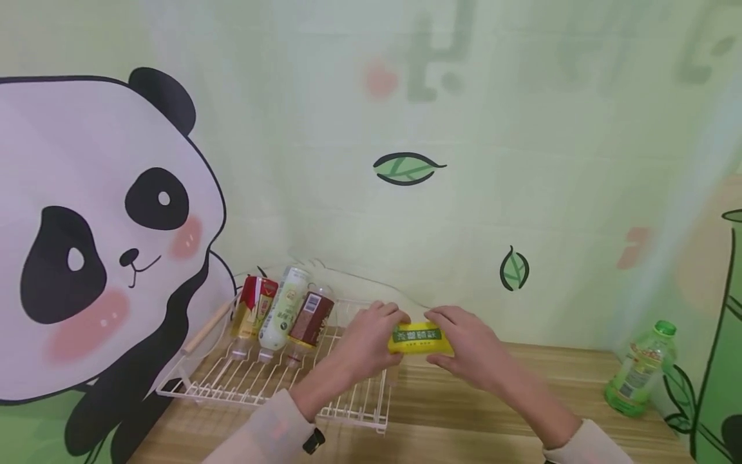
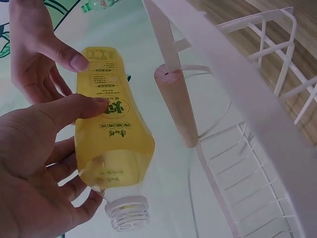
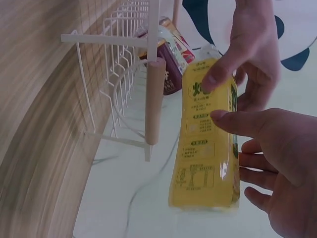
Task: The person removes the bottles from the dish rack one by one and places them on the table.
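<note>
- While my left hand grips the neck half of the yellow bottle, its thumb lies across the printed label and its part-curled fingers sit behind.
- My right hand holds the base half the same way, thumb on the label's face, fingers bent behind; neither hand is spread wide.
- I have the bottle level, between both hands, beside the right side of the white wire rack; the wrist views show it apart from the rack's near wooden handle.
- At its left end, the threaded neck is clear.
- Inside the rack, three more containers lie slanted side by side: a red-and-yellow one, a pale one and a dark maroon one.
- Well apart on my right, a green bottle stands on the wooden table.
- A panda is printed on the backdrop.
</note>
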Demonstrator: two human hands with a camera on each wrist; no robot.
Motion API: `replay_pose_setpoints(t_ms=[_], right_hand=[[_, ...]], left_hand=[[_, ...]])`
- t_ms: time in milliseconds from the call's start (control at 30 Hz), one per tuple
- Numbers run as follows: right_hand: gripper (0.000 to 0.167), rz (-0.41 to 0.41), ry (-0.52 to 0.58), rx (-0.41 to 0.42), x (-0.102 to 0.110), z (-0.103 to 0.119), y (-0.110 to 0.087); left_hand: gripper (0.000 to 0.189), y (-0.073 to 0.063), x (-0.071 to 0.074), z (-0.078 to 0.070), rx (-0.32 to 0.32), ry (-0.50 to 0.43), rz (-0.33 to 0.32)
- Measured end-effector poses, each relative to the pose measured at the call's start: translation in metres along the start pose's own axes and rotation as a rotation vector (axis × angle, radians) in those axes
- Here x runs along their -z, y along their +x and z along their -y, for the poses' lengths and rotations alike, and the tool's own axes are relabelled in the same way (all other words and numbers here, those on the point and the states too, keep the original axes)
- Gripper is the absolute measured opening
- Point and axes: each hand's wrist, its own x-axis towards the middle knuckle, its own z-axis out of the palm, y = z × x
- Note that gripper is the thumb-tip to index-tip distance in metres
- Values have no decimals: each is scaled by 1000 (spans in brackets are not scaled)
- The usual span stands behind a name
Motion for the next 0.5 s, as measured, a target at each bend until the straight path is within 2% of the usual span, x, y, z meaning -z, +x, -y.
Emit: replay_pose_setpoints(t_ms=[167,333,500], right_hand=[[67,-5,-51,46,-5,7,5],[55,-11,-61,52,-10,12,7],[51,-44,-80,69,-11,13,6]], left_hand=[[57,2,0,-2,-11,3,9],[57,2,1,-7,-18,-3,26],[56,1,0,-8,-14,-18,23]])
